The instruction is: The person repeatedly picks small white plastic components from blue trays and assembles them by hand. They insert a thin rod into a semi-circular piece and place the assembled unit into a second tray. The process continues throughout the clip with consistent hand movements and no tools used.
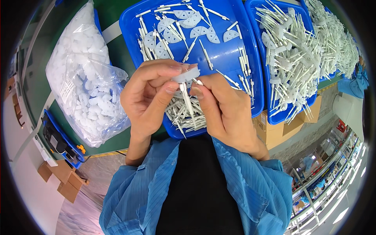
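Between thumb and fingers, my left hand (145,96) pinches a white fan-shaped plastic holder (187,75). A few white rods (187,101) hang down from the holder's underside. At its right end, my right hand (229,111) has thumb and forefinger closed on another white rod (199,82), whose tip shows beside the holder. Both hands are above the near part of a blue tray (225,56). Loose white rods (190,121) are heaped below the hands. Farther back in the tray lie several flat fan-shaped holders (190,20) among scattered rods.
To the left, a clear plastic bag (84,74) full of white plastic pieces lies on the green table (119,47). At right, more blue trays hold heaps of rod assemblies (290,58). A cardboard box (264,131) stands below them. A small blue tray with black items (58,139) sits at the table's left edge.
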Demonstrator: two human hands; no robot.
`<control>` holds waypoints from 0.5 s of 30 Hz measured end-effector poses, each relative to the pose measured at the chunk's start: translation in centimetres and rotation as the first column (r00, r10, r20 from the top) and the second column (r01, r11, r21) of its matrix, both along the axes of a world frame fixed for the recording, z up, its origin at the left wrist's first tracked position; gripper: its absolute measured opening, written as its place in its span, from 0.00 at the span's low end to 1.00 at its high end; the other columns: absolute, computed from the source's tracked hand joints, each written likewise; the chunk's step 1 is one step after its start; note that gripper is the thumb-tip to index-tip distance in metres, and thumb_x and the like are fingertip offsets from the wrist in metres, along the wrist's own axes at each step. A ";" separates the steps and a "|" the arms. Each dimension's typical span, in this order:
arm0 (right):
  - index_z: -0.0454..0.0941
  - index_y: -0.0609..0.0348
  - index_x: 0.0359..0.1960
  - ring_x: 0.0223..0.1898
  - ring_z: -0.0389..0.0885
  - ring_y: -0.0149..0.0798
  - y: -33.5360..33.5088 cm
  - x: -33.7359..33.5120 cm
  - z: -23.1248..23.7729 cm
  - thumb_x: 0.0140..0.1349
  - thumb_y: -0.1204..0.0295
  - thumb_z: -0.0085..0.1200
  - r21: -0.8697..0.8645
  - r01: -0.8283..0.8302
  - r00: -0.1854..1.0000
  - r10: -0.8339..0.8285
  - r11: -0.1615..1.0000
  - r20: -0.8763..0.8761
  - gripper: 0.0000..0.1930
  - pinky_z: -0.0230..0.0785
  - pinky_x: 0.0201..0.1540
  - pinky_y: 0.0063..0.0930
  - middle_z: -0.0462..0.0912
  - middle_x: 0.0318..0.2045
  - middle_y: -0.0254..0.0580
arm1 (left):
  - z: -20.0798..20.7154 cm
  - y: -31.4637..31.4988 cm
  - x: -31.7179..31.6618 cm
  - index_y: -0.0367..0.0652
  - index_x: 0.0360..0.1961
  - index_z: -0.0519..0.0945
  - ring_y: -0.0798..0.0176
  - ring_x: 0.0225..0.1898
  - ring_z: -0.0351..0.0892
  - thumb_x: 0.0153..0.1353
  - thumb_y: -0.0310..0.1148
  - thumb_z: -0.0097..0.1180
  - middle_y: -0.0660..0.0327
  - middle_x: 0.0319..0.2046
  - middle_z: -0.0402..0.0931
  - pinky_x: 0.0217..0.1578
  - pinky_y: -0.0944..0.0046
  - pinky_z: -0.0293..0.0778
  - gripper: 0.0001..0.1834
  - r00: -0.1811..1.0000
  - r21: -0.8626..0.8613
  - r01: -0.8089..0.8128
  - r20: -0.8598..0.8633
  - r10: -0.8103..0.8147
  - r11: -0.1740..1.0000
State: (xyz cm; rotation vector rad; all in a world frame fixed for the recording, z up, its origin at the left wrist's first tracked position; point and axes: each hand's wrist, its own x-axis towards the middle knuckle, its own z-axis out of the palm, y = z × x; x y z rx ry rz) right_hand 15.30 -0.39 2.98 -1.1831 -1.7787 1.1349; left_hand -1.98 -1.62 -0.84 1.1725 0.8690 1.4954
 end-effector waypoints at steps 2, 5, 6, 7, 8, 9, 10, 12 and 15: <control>0.74 0.63 0.39 0.21 0.82 0.48 0.0 -0.2 -0.4 0.65 0.76 0.57 0.028 0.000 0.999 0.001 1.000 -0.052 0.05 0.70 0.20 0.35 0.80 0.21 0.48 | 0.0 0.0 -0.1 0.27 0.48 0.76 0.51 0.50 0.83 0.60 0.14 0.59 0.45 0.48 0.75 0.49 0.63 0.81 0.14 0.999 0.028 -0.008 -0.031 0.009 1.000; 0.75 0.62 0.38 0.21 0.82 0.46 -0.1 -0.2 -0.3 0.65 0.76 0.57 0.053 -0.006 0.998 0.009 0.999 -0.056 0.05 0.70 0.21 0.34 0.80 0.22 0.48 | 0.3 -0.3 -0.2 0.27 0.47 0.75 0.54 0.46 0.84 0.56 0.14 0.63 0.45 0.46 0.75 0.46 0.65 0.81 0.17 0.997 0.058 -0.041 -0.061 0.044 0.997; 0.75 0.62 0.38 0.20 0.82 0.46 -0.1 -0.3 -0.2 0.64 0.76 0.57 0.078 -0.010 0.999 0.014 0.997 -0.042 0.05 0.70 0.20 0.34 0.80 0.22 0.47 | 0.6 -0.3 0.2 0.27 0.46 0.75 0.56 0.45 0.84 0.55 0.14 0.64 0.46 0.45 0.75 0.45 0.66 0.81 0.17 0.998 0.053 -0.060 -0.032 0.062 0.997; 0.75 0.62 0.38 0.20 0.82 0.45 -0.1 -0.4 0.0 0.64 0.76 0.57 0.102 -0.015 0.999 0.018 0.995 -0.028 0.05 0.70 0.20 0.33 0.80 0.22 0.46 | 0.7 -0.4 0.5 0.27 0.45 0.75 0.57 0.44 0.84 0.53 0.14 0.65 0.46 0.45 0.76 0.43 0.67 0.81 0.18 0.997 0.048 -0.079 -0.002 0.080 0.996; 0.75 0.62 0.38 0.20 0.82 0.44 -0.1 -0.5 0.1 0.64 0.76 0.57 0.126 -0.020 1.000 0.021 0.992 -0.013 0.05 0.69 0.20 0.33 0.80 0.21 0.45 | 0.5 -0.4 0.3 0.28 0.45 0.75 0.58 0.43 0.84 0.52 0.13 0.66 0.46 0.44 0.76 0.43 0.67 0.81 0.18 0.998 0.047 -0.061 -0.011 0.062 0.997; 0.75 0.62 0.38 0.19 0.81 0.44 0.0 -0.4 0.3 0.64 0.76 0.58 0.116 -0.047 0.999 0.045 0.992 0.018 0.05 0.69 0.20 0.33 0.80 0.21 0.45 | 0.1 -0.3 -0.2 0.28 0.44 0.75 0.59 0.42 0.84 0.52 0.13 0.66 0.46 0.44 0.76 0.43 0.68 0.81 0.18 0.999 0.046 -0.042 -0.019 0.043 0.998; 0.75 0.62 0.38 0.19 0.81 0.43 0.1 -0.2 0.4 0.64 0.76 0.58 0.107 -0.075 0.996 0.070 0.991 0.048 0.05 0.69 0.19 0.32 0.80 0.21 0.44 | -0.1 -0.3 -0.6 0.29 0.43 0.75 0.60 0.41 0.84 0.51 0.12 0.66 0.47 0.44 0.76 0.43 0.68 0.81 0.18 0.999 0.047 -0.025 -0.029 0.027 0.999; 0.74 0.61 0.38 0.18 0.80 0.42 0.1 -0.1 0.3 0.64 0.76 0.58 0.100 -0.094 0.994 0.089 0.991 0.055 0.05 0.68 0.19 0.32 0.79 0.20 0.44 | -0.2 -0.3 -0.8 0.29 0.43 0.76 0.61 0.42 0.83 0.51 0.12 0.66 0.47 0.44 0.76 0.43 0.67 0.81 0.18 0.999 -0.008 0.000 0.050 0.001 1.000; 0.74 0.61 0.38 0.17 0.80 0.42 0.0 -0.2 -0.1 0.64 0.75 0.57 0.098 -0.063 0.998 0.063 0.993 0.004 0.05 0.67 0.18 0.32 0.79 0.20 0.43 | 0.0 -0.1 -0.4 0.29 0.42 0.76 0.62 0.43 0.83 0.52 0.12 0.65 0.48 0.44 0.76 0.44 0.66 0.82 0.17 0.989 -0.051 0.008 0.150 0.000 0.999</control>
